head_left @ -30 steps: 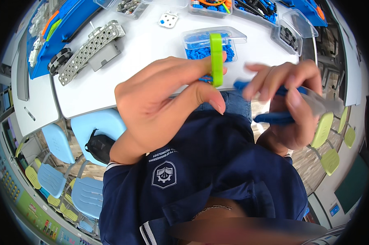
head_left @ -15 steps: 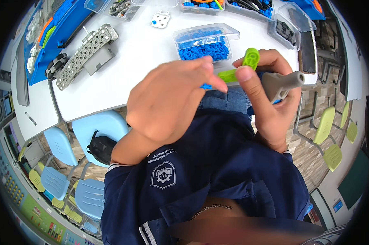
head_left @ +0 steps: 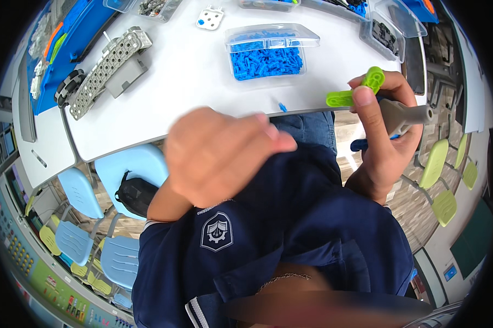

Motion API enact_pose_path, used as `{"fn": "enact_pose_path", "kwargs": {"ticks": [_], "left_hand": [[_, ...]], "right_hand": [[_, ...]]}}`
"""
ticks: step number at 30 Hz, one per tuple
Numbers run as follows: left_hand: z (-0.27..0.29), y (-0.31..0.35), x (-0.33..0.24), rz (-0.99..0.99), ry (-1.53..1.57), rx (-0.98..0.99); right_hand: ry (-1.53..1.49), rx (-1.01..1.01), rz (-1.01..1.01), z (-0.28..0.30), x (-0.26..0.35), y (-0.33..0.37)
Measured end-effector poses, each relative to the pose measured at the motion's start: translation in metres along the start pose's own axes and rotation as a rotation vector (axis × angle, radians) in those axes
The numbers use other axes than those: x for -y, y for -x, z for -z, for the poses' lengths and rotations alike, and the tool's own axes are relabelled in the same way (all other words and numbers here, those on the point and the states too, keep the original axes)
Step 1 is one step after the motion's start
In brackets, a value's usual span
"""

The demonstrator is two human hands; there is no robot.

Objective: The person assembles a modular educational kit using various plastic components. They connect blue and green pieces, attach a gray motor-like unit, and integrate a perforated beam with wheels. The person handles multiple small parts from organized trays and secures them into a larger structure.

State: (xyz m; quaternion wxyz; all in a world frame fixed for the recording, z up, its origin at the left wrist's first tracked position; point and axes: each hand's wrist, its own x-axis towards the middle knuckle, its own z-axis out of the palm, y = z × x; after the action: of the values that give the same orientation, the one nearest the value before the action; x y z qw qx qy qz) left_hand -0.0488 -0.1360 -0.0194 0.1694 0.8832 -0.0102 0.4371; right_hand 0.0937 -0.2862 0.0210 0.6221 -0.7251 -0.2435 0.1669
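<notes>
My right hand (head_left: 385,128) is closed, pinching a lime-green angled building-kit beam (head_left: 342,99) between thumb and fingers. A grey part with a tube-like end (head_left: 407,116) and some blue pieces are also in that hand, its fingers hiding much of them. My left hand (head_left: 222,156) is apart from the beam, over my lap, blurred by motion. Its fingers look curled together, and whatever may be between them is hidden. A small blue pin (head_left: 282,107) lies near the table's front edge. Behind it stands a clear box of blue pins (head_left: 268,61), lid tilted up.
On the table (head_left: 175,82), at left, lies a grey perforated assembly (head_left: 107,71) with a black wheel beside a blue tray (head_left: 60,71). Clear boxes of parts (head_left: 383,41) line the far side near a white plate (head_left: 210,18). Blue chairs (head_left: 131,167) stand at left.
My right hand has moved right with the green beam and grey part. My left hand has drawn back from the beam toward me, and the loose blue pin shows more fully.
</notes>
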Motion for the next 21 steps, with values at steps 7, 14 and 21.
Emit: {"fn": "enact_pose_path", "kwargs": {"ticks": [7, 14, 21], "left_hand": [[-0.039, 0.034, -0.003, -0.238, -0.187, 0.485], [-0.076, 0.083, 0.006, 0.026, 0.351, 0.981], [-0.08, 0.121, 0.017, -0.128, 0.091, 0.92]], "right_hand": [[0.115, 0.099, -0.071, 0.01, -0.001, 0.004], [0.096, 0.034, -0.045, 0.022, -0.001, 0.004], [0.017, 0.054, 0.037, 0.025, -0.006, 0.006]]}}
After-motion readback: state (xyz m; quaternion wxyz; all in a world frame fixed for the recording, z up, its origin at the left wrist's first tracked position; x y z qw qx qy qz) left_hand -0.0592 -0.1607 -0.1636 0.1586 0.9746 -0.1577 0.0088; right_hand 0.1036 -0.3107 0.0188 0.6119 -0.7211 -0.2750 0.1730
